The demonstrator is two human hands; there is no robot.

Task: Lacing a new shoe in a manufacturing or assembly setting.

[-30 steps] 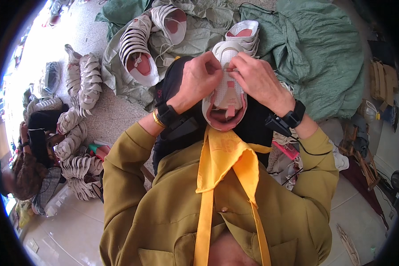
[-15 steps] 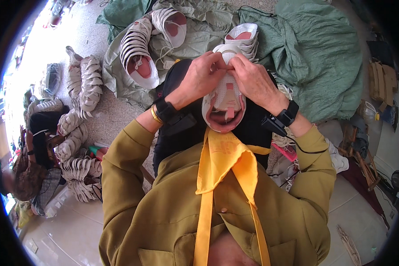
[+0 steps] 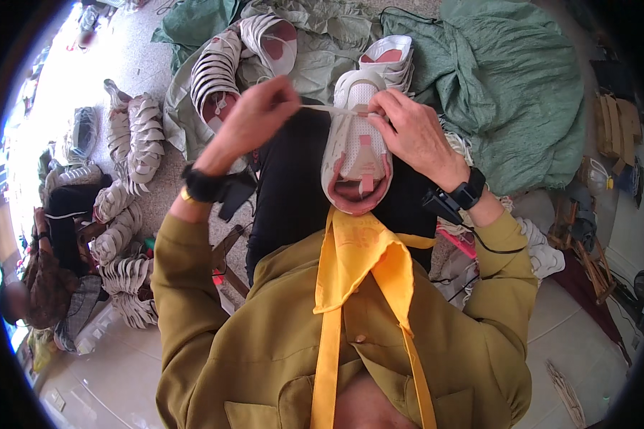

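A white and pink shoe upper [image 3: 350, 159] lies on my lap, its toe pointing away from me and its pink-lined opening nearest my body. From its lace area a pale shoelace [image 3: 327, 109] runs taut to the left. My left hand [image 3: 264, 111], slightly blurred and left of the upper, is closed on that lace. At the upper's right edge, my right hand [image 3: 410, 130] has thumb and forefinger pinched together on the lace close to the eyelets. Both wrists wear dark straps with small devices.
Nested stacks of shoe uppers [image 3: 218, 68] stand at the far left of my knees, another stack [image 3: 388, 58] just beyond the toe. Green sacking [image 3: 511, 93] spreads at right. More piled uppers [image 3: 144, 136] lie on the left floor, where another person [image 3: 46, 286] sits.
My left hand has moved left, away from the upper, drawing the lace out straight. My right hand has shifted slightly right and stays by the upper.
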